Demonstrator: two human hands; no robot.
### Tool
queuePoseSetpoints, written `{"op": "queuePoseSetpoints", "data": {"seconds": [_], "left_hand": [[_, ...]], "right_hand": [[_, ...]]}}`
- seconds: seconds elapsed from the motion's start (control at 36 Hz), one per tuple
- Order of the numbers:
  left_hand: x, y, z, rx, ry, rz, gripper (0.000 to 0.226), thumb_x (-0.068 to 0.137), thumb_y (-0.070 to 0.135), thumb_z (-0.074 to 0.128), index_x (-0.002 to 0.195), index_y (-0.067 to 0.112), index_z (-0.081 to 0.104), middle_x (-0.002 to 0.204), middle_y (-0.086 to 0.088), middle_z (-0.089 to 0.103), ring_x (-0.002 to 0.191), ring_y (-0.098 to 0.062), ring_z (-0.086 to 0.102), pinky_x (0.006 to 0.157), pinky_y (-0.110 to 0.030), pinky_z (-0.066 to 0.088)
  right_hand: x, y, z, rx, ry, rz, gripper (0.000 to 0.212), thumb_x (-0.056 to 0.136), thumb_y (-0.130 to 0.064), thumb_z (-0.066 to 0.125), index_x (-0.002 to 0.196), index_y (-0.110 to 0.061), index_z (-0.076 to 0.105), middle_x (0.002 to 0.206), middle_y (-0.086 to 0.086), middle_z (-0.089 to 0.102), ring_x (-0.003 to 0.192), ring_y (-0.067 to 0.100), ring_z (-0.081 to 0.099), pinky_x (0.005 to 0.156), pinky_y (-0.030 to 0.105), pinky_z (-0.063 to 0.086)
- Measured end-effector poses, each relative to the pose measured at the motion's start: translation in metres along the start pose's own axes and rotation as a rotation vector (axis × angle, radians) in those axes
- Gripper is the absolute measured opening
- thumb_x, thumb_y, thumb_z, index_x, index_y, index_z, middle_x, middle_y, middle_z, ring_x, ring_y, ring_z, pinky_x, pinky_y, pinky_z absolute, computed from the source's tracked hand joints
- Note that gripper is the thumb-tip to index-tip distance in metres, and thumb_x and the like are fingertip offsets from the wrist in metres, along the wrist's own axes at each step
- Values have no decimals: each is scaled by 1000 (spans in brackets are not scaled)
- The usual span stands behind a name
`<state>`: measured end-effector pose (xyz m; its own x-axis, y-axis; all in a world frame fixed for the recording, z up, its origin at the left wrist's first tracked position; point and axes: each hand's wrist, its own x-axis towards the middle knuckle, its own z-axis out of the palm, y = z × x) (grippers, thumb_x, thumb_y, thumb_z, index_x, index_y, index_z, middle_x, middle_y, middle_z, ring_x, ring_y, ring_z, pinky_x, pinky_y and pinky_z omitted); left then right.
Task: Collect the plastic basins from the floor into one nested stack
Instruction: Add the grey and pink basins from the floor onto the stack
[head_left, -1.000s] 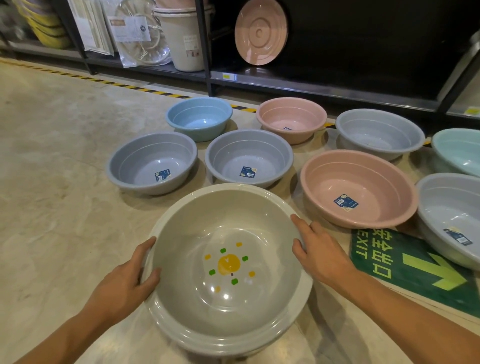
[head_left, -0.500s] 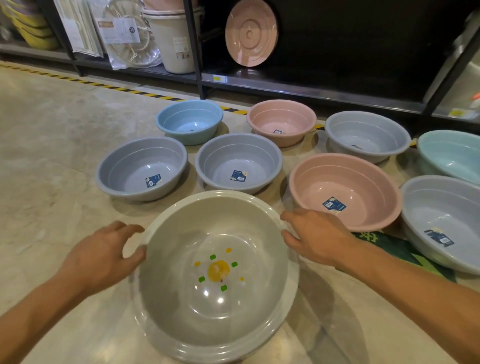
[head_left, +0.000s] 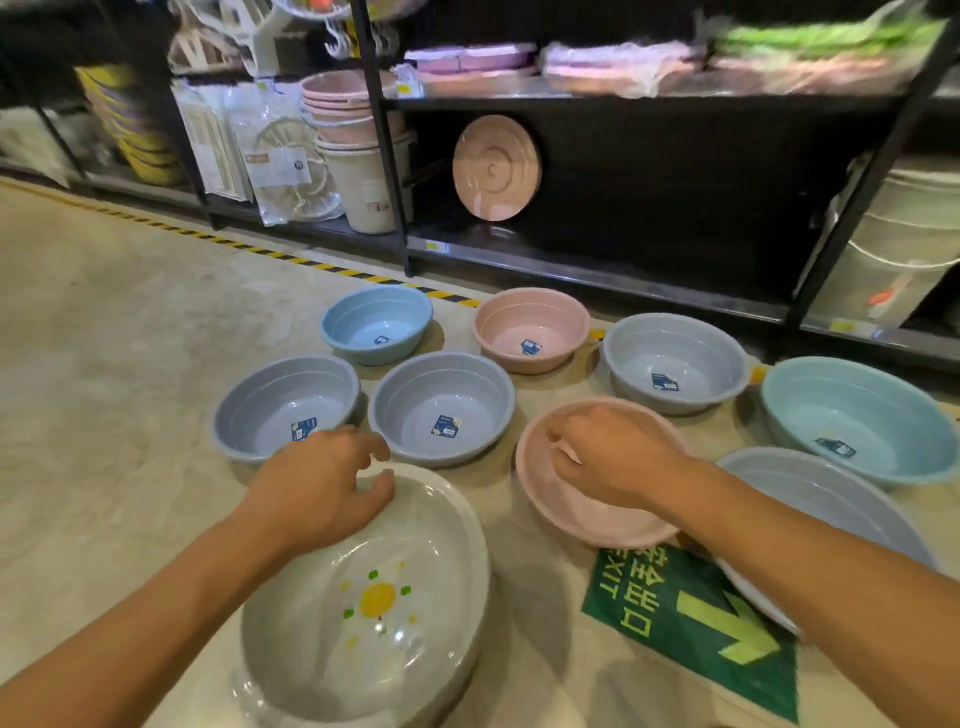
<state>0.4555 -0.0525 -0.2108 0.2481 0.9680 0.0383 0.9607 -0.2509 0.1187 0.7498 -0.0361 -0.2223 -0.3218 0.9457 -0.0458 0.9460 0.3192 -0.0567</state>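
Pink basin (head_left: 582, 514) now tips up off floor, our right hand (head_left: 613, 457) gripping its far rim; left hand (head_left: 317, 488) loosely curled at beige stack (head_left: 470, 545), hold unclear. We nest it next.

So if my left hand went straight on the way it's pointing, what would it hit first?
Most likely the near rim of the middle grey basin, just past your left hand. Nothing shows between them, though depth is unclear.
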Motion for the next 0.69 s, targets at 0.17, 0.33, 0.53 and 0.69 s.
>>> {"op": "queuePoseSetpoints", "data": {"seconds": [0.17, 0.33, 0.53, 0.69], "left_hand": [[20, 70, -21, 30, -40, -20, 31, 88, 44, 53, 115, 32, 66, 104, 10, 66, 98, -15, 63, 71, -29, 43], [56, 122, -36, 98, -81, 15, 34, 89, 47, 51, 118, 33, 62, 113, 10, 68, 93, -17, 63, 81, -33, 52], [111, 147, -2, 52, -124, 79, 35, 91, 46, 53, 121, 31, 64, 117, 7, 69, 100, -18, 65, 82, -31, 48], [177, 158, 42, -16, -152, 172, 35, 91, 46, 54, 122, 33, 64, 120, 9, 68, 109, -21, 63, 91, -33, 48]], "right_hand": [[-32, 60, -33, -11, -18, 40, 30, 95, -38, 42, 111, -22, 62, 106, 3, 68, 94, 27, 64, 77, 43, 55], [-45, 105, -43, 2, -11, 89, 29, 95, -37, 43, 112, -23, 62, 105, 1, 67, 92, 23, 63, 78, 43, 56], [-29, 142, -25, 46, -33, 193, 26, 94, -35, 45, 110, -26, 63, 102, 1, 69, 88, 24, 65, 77, 43, 57], [1, 175, -15, -15, -66, 264, 27, 95, -33, 47, 117, -25, 61, 110, 2, 68, 97, 26, 64, 78, 41, 56]]}}
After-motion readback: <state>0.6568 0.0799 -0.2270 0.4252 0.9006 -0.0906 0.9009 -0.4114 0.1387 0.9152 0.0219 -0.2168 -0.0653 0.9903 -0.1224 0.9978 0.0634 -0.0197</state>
